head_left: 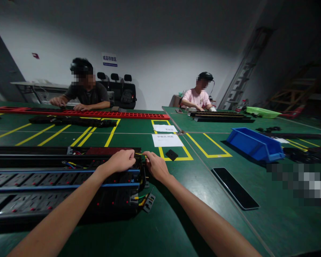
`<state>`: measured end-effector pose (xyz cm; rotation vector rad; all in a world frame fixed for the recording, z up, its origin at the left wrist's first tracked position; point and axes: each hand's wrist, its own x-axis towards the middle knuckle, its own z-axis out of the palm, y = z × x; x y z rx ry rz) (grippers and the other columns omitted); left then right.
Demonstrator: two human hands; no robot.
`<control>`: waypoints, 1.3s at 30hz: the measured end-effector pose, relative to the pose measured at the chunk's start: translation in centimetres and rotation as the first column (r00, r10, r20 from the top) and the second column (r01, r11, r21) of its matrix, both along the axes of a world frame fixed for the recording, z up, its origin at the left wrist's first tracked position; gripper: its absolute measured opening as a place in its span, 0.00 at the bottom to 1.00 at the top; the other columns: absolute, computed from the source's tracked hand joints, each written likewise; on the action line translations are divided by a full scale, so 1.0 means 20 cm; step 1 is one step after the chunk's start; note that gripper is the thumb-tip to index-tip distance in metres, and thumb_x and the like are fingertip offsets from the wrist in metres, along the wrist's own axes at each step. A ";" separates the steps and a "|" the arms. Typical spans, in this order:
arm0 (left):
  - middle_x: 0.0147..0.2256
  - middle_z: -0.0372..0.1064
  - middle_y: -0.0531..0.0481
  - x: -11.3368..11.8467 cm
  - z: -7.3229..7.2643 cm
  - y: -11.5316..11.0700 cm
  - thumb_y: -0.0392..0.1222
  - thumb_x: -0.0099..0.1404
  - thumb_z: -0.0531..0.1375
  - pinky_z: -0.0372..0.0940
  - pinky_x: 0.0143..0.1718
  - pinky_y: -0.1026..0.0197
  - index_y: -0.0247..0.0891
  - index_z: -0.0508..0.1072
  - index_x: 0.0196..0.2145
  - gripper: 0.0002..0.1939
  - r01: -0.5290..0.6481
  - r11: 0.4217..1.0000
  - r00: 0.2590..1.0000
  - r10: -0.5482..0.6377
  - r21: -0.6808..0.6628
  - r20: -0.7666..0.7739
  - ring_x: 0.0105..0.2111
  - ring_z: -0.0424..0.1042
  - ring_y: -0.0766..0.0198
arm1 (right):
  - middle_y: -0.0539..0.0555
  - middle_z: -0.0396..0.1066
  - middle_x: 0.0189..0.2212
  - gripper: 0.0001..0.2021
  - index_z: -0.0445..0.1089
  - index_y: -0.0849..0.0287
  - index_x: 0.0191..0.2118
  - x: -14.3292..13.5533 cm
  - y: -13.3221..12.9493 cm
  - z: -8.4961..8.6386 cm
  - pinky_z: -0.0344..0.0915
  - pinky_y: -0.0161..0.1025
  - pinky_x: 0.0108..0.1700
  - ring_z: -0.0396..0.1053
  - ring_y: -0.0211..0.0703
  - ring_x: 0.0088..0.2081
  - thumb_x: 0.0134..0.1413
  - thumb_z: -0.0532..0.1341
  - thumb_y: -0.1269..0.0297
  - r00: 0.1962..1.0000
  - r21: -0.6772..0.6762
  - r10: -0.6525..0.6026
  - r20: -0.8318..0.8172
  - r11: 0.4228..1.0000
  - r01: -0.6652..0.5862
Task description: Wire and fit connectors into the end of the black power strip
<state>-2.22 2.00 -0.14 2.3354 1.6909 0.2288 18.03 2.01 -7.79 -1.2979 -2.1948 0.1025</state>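
Long black power strips [64, 201] with sockets, red dots and blue edges lie side by side at the left. My left hand [122, 160] is closed over their right end, on a thin yellow wire [138, 154]. Just right of it, my right hand [155, 165] pinches the other end of that wire. Below my hands, a grey end plate [149, 202] hangs from the nearest strip by yellow and green wires. Blue and yellow wires [71, 164] show inside a farther strip.
A phone [235, 188] and a blue bin [255, 144] lie to the right. Paper labels [168, 140] and a small black plate [171, 154] are ahead. Beyond are a long red rack [109, 113], a green tray [262, 112] and two people seated across the table.
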 end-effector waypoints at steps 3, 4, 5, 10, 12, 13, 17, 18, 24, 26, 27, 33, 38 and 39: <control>0.27 0.72 0.50 0.00 0.00 0.00 0.40 0.62 0.53 0.52 0.29 0.60 0.41 0.64 0.28 0.05 -0.003 1.000 1.000 0.003 0.006 -0.014 0.28 0.69 0.59 | 0.54 0.73 0.43 0.17 0.69 0.49 0.57 0.00 0.00 0.00 0.59 0.37 0.34 0.72 0.44 0.36 0.68 0.52 0.69 0.999 0.006 -0.002 0.043 1.000 0.001; 0.27 0.72 0.50 0.00 -0.01 0.00 0.40 0.62 0.53 0.52 0.29 0.60 0.41 0.64 0.28 0.05 -0.003 1.000 1.000 0.003 0.008 -0.017 0.28 0.69 0.59 | 0.54 0.73 0.42 0.17 0.69 0.48 0.57 0.00 0.00 0.00 0.59 0.37 0.34 0.72 0.45 0.36 0.68 0.52 0.69 0.999 0.009 -0.006 0.049 1.000 0.005; 0.27 0.72 0.50 0.00 -0.01 0.01 0.40 0.62 0.54 0.51 0.29 0.60 0.41 0.64 0.28 0.05 -0.002 1.000 1.000 0.002 0.008 -0.017 0.28 0.69 0.59 | 0.54 0.73 0.42 0.17 0.69 0.48 0.57 0.00 0.00 0.00 0.59 0.37 0.35 0.72 0.45 0.37 0.68 0.52 0.69 0.999 0.012 -0.012 0.048 1.000 0.011; 0.27 0.71 0.50 0.00 0.00 0.00 0.40 0.62 0.54 0.52 0.29 0.60 0.41 0.63 0.27 0.05 -0.007 1.000 1.000 0.007 -0.002 -0.017 0.28 0.69 0.58 | 0.55 0.73 0.43 0.16 0.70 0.49 0.56 -0.01 0.00 -0.01 0.60 0.38 0.34 0.72 0.45 0.36 0.68 0.54 0.67 0.998 0.014 -0.063 0.021 0.998 0.063; 0.27 0.71 0.50 0.00 0.00 0.00 0.40 0.62 0.53 0.52 0.29 0.60 0.41 0.63 0.27 0.06 -0.004 1.000 1.000 0.004 -0.001 -0.021 0.29 0.69 0.58 | 0.55 0.73 0.44 0.15 0.70 0.49 0.56 -0.01 0.00 -0.01 0.60 0.37 0.34 0.71 0.45 0.36 0.67 0.55 0.67 0.998 0.019 -0.065 0.023 0.998 0.064; 0.27 0.71 0.50 0.00 0.00 0.00 0.40 0.62 0.53 0.52 0.29 0.59 0.41 0.62 0.27 0.06 -0.003 1.000 1.000 0.003 -0.001 -0.022 0.29 0.69 0.58 | 0.55 0.72 0.45 0.15 0.70 0.49 0.56 -0.01 0.00 -0.01 0.60 0.37 0.34 0.71 0.45 0.36 0.67 0.55 0.67 0.998 0.023 -0.061 0.023 0.998 0.061; 0.28 0.71 0.50 -0.01 0.00 0.01 0.41 0.62 0.53 0.52 0.29 0.60 0.41 0.62 0.27 0.06 0.006 1.000 1.000 -0.006 0.003 -0.018 0.29 0.69 0.58 | 0.55 0.71 0.48 0.16 0.71 0.50 0.55 -0.01 0.00 -0.01 0.62 0.37 0.35 0.71 0.46 0.40 0.67 0.55 0.69 0.999 0.037 -0.045 -0.005 0.998 0.045; 0.28 0.71 0.50 -0.01 0.00 0.01 0.41 0.62 0.53 0.52 0.29 0.60 0.41 0.62 0.27 0.06 0.011 1.000 1.000 -0.011 0.006 -0.016 0.29 0.69 0.58 | 0.55 0.71 0.49 0.16 0.71 0.50 0.55 -0.01 0.01 -0.01 0.63 0.37 0.37 0.71 0.46 0.41 0.66 0.55 0.70 0.999 0.035 -0.039 -0.015 0.999 0.039; 0.27 0.71 0.49 -0.01 0.00 0.00 0.40 0.61 0.53 0.52 0.29 0.60 0.41 0.62 0.27 0.05 0.014 1.000 1.000 -0.014 0.009 -0.002 0.28 0.69 0.59 | 0.58 0.68 0.54 0.15 0.71 0.53 0.55 0.00 0.02 -0.02 0.67 0.39 0.40 0.71 0.47 0.44 0.66 0.56 0.68 0.998 0.027 -0.034 -0.052 0.999 0.036; 0.27 0.72 0.49 -0.01 0.00 0.00 0.41 0.61 0.53 0.53 0.29 0.60 0.41 0.62 0.27 0.05 0.010 1.000 1.000 -0.010 0.002 0.000 0.28 0.69 0.59 | 0.57 0.69 0.54 0.15 0.72 0.54 0.55 0.00 0.02 -0.02 0.68 0.40 0.43 0.71 0.46 0.46 0.67 0.56 0.68 0.997 0.031 -0.008 -0.072 0.999 0.010; 0.27 0.72 0.49 -0.01 0.00 0.00 0.41 0.61 0.53 0.53 0.29 0.60 0.41 0.62 0.27 0.05 0.009 1.000 1.000 -0.009 -0.001 0.001 0.28 0.69 0.58 | 0.57 0.70 0.53 0.15 0.72 0.54 0.55 0.00 0.02 -0.02 0.68 0.40 0.44 0.71 0.46 0.47 0.67 0.56 0.69 0.996 0.035 0.009 -0.085 0.999 -0.006; 0.27 0.72 0.50 0.00 -0.01 0.01 0.40 0.61 0.53 0.54 0.29 0.60 0.41 0.63 0.27 0.05 -0.002 1.000 1.000 0.002 -0.001 0.004 0.28 0.69 0.59 | 0.55 0.73 0.50 0.13 0.73 0.55 0.50 0.00 0.03 -0.03 0.67 0.40 0.49 0.71 0.45 0.49 0.65 0.55 0.72 0.987 0.064 0.085 -0.139 0.995 -0.076; 0.27 0.72 0.51 -0.01 -0.01 0.01 0.40 0.62 0.54 0.52 0.29 0.60 0.41 0.62 0.27 0.06 -0.001 1.000 1.000 0.001 0.007 0.002 0.27 0.69 0.59 | 0.55 0.70 0.46 0.13 0.70 0.56 0.45 -0.01 0.02 -0.02 0.67 0.40 0.41 0.70 0.45 0.42 0.58 0.55 0.75 0.986 0.060 -0.020 -0.163 0.998 0.030; 0.27 0.72 0.51 -0.01 -0.02 0.01 0.40 0.62 0.54 0.52 0.28 0.60 0.41 0.62 0.27 0.06 0.002 1.000 1.000 -0.002 0.009 0.006 0.27 0.69 0.60 | 0.55 0.70 0.45 0.12 0.69 0.56 0.45 -0.01 0.02 -0.02 0.67 0.40 0.39 0.70 0.46 0.40 0.58 0.56 0.75 0.984 0.050 -0.062 -0.168 0.996 0.071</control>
